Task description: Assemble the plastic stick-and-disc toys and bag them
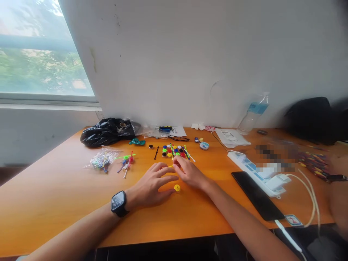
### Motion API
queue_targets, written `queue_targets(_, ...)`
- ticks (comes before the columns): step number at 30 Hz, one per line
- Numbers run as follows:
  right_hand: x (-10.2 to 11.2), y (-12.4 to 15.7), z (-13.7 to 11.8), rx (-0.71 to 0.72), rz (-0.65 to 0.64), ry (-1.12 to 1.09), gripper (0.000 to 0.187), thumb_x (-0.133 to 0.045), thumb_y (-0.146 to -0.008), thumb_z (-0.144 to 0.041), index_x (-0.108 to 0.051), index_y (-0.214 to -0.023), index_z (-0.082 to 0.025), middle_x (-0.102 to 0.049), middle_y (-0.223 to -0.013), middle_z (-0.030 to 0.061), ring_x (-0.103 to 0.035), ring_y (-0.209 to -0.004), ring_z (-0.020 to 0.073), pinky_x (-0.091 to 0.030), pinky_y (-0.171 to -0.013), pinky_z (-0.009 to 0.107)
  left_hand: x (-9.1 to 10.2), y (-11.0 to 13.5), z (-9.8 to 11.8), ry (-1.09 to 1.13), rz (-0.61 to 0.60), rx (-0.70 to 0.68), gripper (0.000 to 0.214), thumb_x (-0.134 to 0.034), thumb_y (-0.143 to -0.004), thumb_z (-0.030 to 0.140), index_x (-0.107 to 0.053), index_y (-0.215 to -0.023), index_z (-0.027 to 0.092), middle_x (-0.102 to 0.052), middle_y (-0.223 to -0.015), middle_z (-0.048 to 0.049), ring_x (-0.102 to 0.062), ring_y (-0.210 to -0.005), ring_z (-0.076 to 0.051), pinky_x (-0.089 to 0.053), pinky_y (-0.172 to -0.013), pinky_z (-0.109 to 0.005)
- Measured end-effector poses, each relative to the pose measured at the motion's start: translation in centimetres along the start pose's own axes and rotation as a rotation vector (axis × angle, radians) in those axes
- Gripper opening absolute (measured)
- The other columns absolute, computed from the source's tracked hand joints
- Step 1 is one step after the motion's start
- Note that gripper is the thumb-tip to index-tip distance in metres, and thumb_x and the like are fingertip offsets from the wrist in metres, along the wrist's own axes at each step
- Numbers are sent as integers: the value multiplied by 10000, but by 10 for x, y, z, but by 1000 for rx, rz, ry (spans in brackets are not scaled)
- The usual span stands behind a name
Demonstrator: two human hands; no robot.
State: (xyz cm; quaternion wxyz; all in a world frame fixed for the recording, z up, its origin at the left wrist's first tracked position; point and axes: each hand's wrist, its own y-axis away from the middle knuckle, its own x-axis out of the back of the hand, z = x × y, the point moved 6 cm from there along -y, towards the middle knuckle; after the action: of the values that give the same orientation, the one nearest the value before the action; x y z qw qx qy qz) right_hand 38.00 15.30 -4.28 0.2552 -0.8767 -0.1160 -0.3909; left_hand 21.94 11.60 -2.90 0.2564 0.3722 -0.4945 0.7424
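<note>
Right hand (pixel 189 173) pinches a thin yellow stick (pixel 171 166) with the left hand (pixel 152 185), fingers loosely spread, steadying its other end just above the yellow cap (pixel 177 187) on the tabletop (pixel 54 195); a light, steady grip suits it. Coloured caps (pixel 174 151) lie beyond.

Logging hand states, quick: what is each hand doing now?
Left hand: open, fingers spread on the table, by the yellow disc.
Right hand: pinching a thin yellow stick.

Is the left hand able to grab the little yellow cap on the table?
Probably yes. The yellow cap lies on the bare table right beside the left hand, just off its fingertips, with nothing over it. The right hand sits just behind, not covering it.
</note>
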Motion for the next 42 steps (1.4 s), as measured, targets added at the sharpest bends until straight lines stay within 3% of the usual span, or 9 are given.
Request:
queue_targets(7,-2,1,15,-104,32,-39,62,-491,-1028,-300,-490,-1044,-241,-620,-904,11,-567,-761,184,-437,-707,314,-13,1,10,-27,-139,-74,250,-600,-989,224,-740,-1180,305,-682,-1307,-60,-532,-1209,-285,-485,-1032,-472)
queue_targets(11,1,-2,23,-98,105,-18,111,-477,-1039,-298,-546,-991,-226,-660,-918,38,-588,-790,193,-457,-739,326,-12,2,-3,-60,-91,-6,250,-580,-994,198,-747,-1149,300,-686,-1289,-68,-530,-1212,-294,-487,-1023,-487)
queue_targets(14,2,-4,27,-101,112,-39,161,-490,-1036,-303,-595,-952,-214,-670,-917,46,-593,-794,191,-466,-741,320,-7,2,-12,-42,-39,64,309,-590,-987,209,-693,-1265,299,-664,-1327,-74,-529,-1220,-297,-480,-1047,-501)
queue_targets(17,0,-4,25,-110,77,-109,175,-496,-1024,-280,-639,-955,-207,-674,-920,43,-598,-806,188,-469,-747,317,0,0,-16,-13,28,133,444,-615,-968,214,-588,-1405,288,-636,-1372,-88,-527,-1234,-297,-468,-1077,-509)
queue_targets(22,-11,-3,23,-177,-35,-367,129,-541,-989,-263,-629,-1069,-213,-652,-908,17,-618,-851,181,-488,-794,317,3,0,-23,3,49,201,499,-676,-937,259,-545,-1419,266,-647,-1346,-98,-550,-1205,-299,-482,-1042,-498)
queue_targets(27,-19,-2,27,-182,-130,-508,167,-661,-941,-341,-607,-1008,-198,-639,-921,16,-615,-847,167,-483,-776,299,-6,2,-31,15,3,205,282,-702,-931,313,-645,-1198,241,-718,-1092,-70,-631,-1046,-258,-530,-910,-406)
queue_targets(31,-27,0,30,-206,-216,-601,215,-706,-915,-367,-601,-979,-190,-639,-884,6,-616,-823,159,-473,-761,290,-15,4,-33,27,-44,172,197,-685,-940,284,-675,-1133,244,-718,-1022,-60,-657,-964,-229,-534,-853,-362)
queue_targets(37,-37,1,32,-214,-116,-612,281,-746,-878,-423,-590,-900,-190,-609,-857,0,-581,-786,152,-461,-731,282,-25,9,-41,44,-54,180,155,-661,-958,267,-697,-1108,249,-714,-981,-55,-674,-939,-219,-532,-821,-339)
queue_targets(42,-37,5,31,-195,-75,-560,268,-712,-914,-434,-602,-980,-198,-601,-845,-1,-550,-752,150,-447,-701,282,-29,10,-47,51,-52,262,133,-675,-955,304,-689,-1078,254,-709,-922,-33,-679,-860,-205,-516,-753,-309)
